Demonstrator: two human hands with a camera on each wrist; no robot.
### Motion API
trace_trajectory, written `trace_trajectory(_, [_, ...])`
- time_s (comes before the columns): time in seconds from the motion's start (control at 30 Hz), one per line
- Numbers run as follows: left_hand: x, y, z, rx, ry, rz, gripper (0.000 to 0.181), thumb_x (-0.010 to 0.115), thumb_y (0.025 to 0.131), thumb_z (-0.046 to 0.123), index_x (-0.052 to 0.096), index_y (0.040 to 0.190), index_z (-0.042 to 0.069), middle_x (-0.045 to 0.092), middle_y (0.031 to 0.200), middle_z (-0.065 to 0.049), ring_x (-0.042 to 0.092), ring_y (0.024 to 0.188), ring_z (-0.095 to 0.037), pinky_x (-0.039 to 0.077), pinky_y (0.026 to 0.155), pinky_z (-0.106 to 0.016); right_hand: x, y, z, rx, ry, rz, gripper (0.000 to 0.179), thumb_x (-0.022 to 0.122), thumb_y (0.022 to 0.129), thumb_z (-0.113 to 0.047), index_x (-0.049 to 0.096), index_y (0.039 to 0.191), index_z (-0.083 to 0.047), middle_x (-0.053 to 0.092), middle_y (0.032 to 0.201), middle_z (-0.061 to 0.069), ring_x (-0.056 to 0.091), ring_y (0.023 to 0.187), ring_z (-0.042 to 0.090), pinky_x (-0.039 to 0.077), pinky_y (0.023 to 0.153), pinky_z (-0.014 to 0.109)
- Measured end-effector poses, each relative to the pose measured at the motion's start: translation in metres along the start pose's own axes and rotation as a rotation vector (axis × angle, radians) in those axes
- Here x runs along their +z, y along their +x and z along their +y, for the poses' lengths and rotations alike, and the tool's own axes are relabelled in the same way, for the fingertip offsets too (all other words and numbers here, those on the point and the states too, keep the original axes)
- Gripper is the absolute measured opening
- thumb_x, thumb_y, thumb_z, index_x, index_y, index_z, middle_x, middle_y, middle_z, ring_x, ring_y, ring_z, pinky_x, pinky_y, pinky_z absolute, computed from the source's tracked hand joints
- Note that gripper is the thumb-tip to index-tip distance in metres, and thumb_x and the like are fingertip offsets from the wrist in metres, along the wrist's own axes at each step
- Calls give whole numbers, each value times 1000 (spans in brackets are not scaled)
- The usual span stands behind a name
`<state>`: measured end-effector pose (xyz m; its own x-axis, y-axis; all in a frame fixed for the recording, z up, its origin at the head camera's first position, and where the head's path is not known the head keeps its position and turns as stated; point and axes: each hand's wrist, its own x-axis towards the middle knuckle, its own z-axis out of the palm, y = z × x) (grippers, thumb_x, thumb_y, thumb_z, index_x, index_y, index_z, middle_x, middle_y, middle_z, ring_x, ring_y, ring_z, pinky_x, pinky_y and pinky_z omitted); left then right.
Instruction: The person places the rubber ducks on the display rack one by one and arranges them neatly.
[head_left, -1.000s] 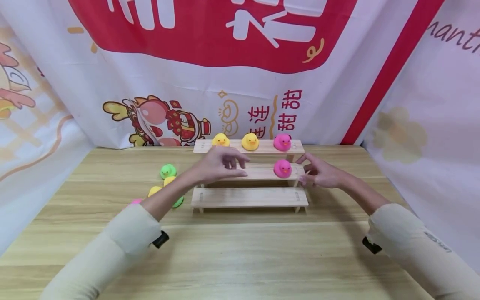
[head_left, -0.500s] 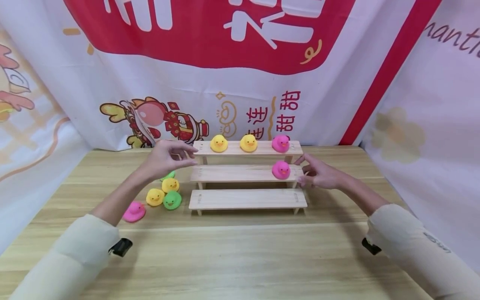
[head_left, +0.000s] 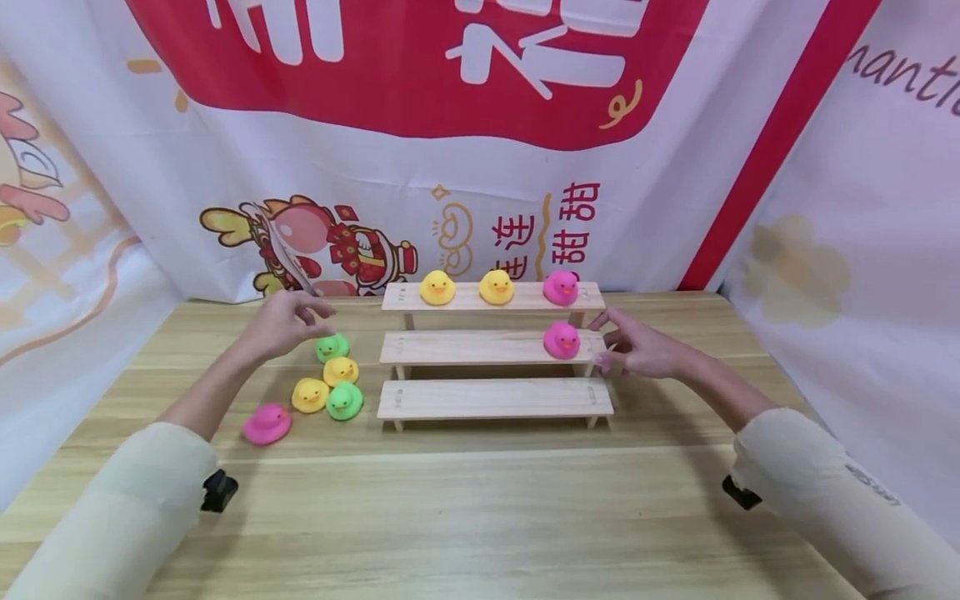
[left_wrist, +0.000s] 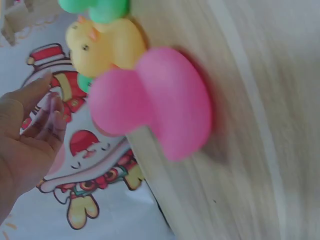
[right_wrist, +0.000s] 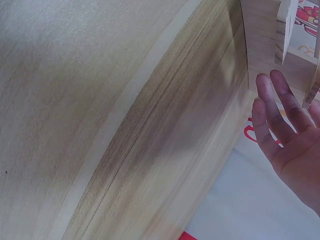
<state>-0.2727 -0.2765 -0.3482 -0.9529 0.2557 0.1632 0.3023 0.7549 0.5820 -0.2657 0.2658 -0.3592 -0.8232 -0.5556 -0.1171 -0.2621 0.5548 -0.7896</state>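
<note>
My left hand (head_left: 283,323), holding nothing, hovers just behind and left of a green rubber duck (head_left: 332,348). Two yellow ducks (head_left: 341,372), a second green duck (head_left: 344,401) and a pink duck (head_left: 267,424) sit on the table nearby. In the left wrist view that pink duck (left_wrist: 155,102) looms large beside the hand (left_wrist: 30,135). My right hand (head_left: 637,343) is at the right end of the three-step wooden stand (head_left: 491,398), fingertips right by the middle step. The right wrist view shows its fingers (right_wrist: 272,117) fairly straight and loosely spread.
On the top step stand two yellow ducks (head_left: 437,287) and a pink duck (head_left: 561,287). Another pink duck (head_left: 562,340) is at the right of the middle step. A printed cloth (head_left: 390,167) hangs behind the wooden table (head_left: 480,517).
From over the middle step, my left hand has moved left, off the stand to beside the loose ducks, uncovering them. My right hand stays at the stand's right end.
</note>
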Motion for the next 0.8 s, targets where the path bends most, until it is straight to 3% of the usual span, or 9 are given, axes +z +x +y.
trace_trajectory(0.27, [4, 1, -22, 26, 17, -134, 35, 82, 85, 0, 71, 116, -12, 71, 107, -30, 64, 72, -23, 51, 56, -26, -1, -1, 0, -7, 2, 2, 49, 69, 97, -8, 36, 133, -1, 72, 110, 24, 66, 94, 35, 59, 69, 49])
trace_trajectory(0.43, [8, 1, -29, 68, 16, -134, 30, 82, 84, 0, 73, 110, -12, 72, 107, -31, 67, 76, -21, 54, 62, -24, -1, -2, 0, 4, -1, 8, 46, 66, 99, -7, 36, 133, -1, 71, 111, 24, 67, 94, 35, 59, 69, 48])
trace_trajectory(0.8, [10, 3, -28, 30, -6, -181, 36, 83, 84, 0, 71, 115, -13, 73, 109, -29, 70, 83, -25, 57, 70, -25, -1, -2, -2, 11, 4, 9, 45, 66, 99, -8, 35, 132, -1, 71, 110, 23, 68, 93, 31, 58, 70, 48])
